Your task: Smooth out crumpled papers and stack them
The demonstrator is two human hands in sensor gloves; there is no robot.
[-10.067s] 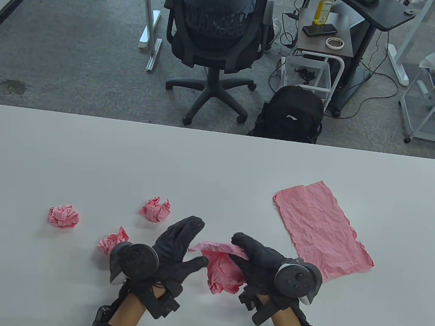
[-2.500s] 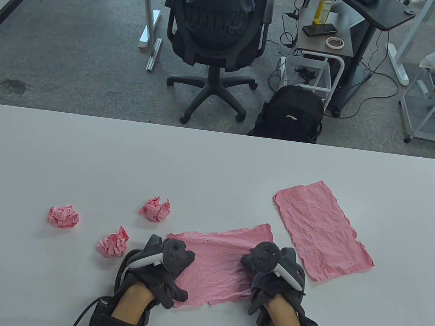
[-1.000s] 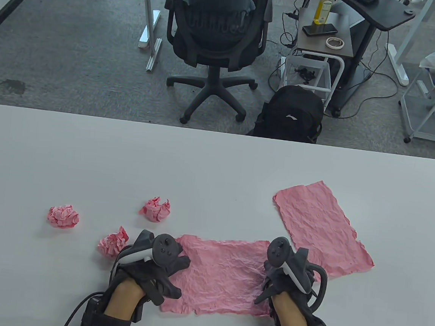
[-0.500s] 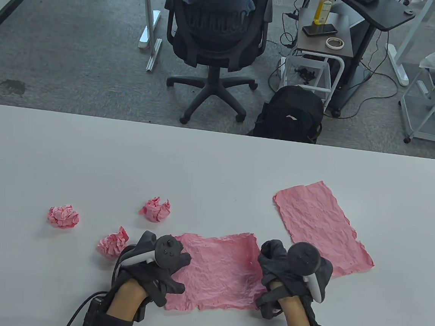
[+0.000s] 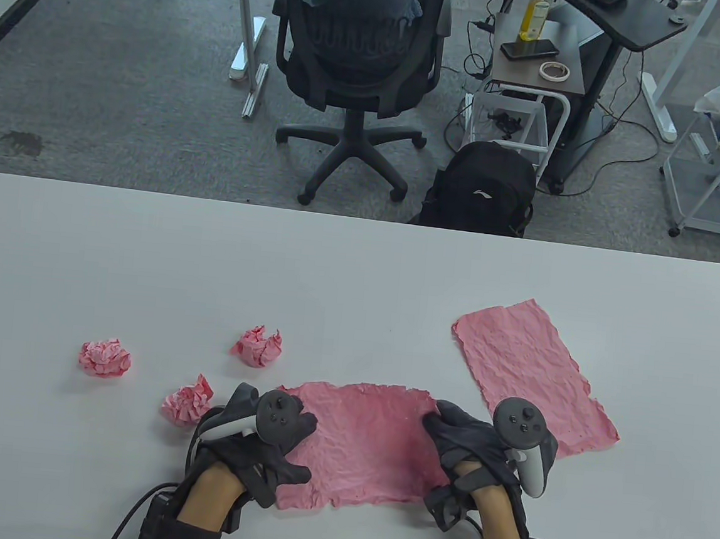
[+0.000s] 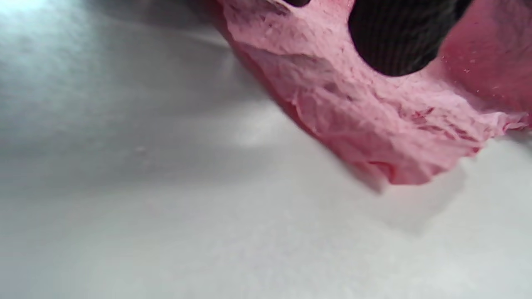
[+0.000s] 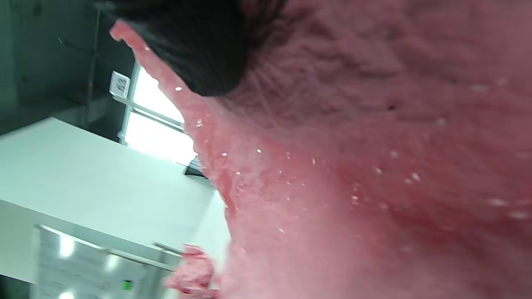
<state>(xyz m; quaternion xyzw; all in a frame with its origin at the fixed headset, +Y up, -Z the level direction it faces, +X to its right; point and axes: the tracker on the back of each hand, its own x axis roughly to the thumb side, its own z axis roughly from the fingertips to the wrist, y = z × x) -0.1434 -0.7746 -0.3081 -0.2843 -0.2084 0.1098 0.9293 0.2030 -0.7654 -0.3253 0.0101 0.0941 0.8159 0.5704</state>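
On pink sheet [image 5: 369,446], left hand [image 5: 262,450], right hand [image 5: 470,446], pressing flat

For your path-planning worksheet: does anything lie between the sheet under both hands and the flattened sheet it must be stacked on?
Nothing visible. The sheet being smoothed and the flattened sheet are near neighbours; only the right hand lies there.

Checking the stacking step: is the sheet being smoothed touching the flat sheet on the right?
Cannot tell. In the table view the right hand covers where the smoothed sheet nears the flat sheet.
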